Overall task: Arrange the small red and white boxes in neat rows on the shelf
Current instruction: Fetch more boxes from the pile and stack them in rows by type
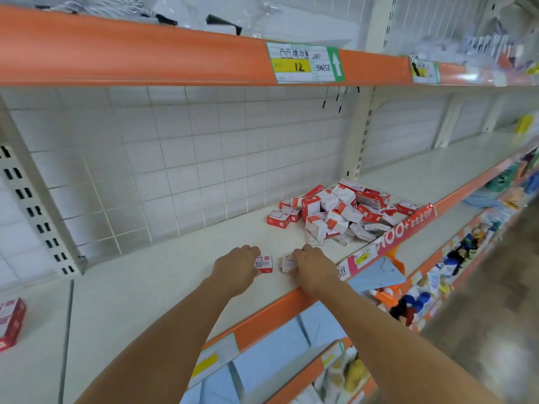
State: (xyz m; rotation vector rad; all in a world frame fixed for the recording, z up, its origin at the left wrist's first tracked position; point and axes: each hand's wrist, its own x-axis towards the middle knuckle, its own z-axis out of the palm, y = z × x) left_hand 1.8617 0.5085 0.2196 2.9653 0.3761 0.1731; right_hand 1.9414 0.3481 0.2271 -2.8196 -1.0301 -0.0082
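Two small red and white boxes are sitting on the shelf [163,275] close to its front edge, just beside each other with a narrow gap between them. The left box [264,263] is standing with its white face and red lower band turned toward the camera; the left hand [237,265] is lying against its left side, its fingers curling around the box's far and left edges so that it is grasping it. The right box [288,264] is showing a white face with dark lettering; the right hand [313,268] is covering its right side, fingers bent over the top and gripping it. Both boxes are resting on the shelf surface while they are being held, and both forearms are reaching in over the orange front edge.

Farther back and toward the right end of the shelf, a loose pile of red and white boxes [344,211] is lying jumbled, some upright and some tipped. A single box [278,218] is standing apart at the pile's left side. At the far left edge, another stack of boxes [10,322] is partly showing. A price label [304,63] is hanging on the orange rail of the shelf above.
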